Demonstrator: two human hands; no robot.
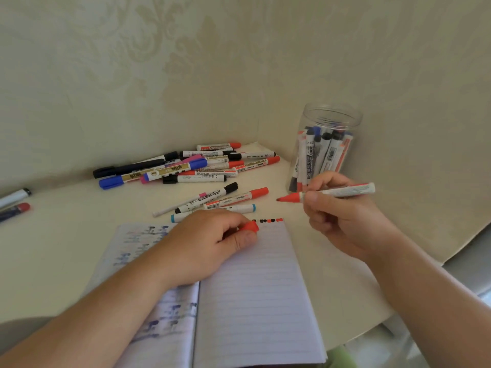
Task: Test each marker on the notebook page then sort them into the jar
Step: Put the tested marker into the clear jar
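**Red marker uncapped, tip aiming at the page**

The right hand (333, 208) is gripping the red marker (329, 193), lying level, tip pointing left toward the notebook (255, 288). The left hand (210, 240) is pinching its cap (251, 226) on the page; the jar (322, 147) is standing just behind.

Right hand (337, 208): holds uncapped red marker (334, 193) above worktop (53, 248), tip pointing left.
Left hand (210, 243): pinches red cap (251, 226), resting on notebook (255, 288).
Jar (324, 150): upright, markers inside.
Loose markers (186, 166): piled behind notebook.
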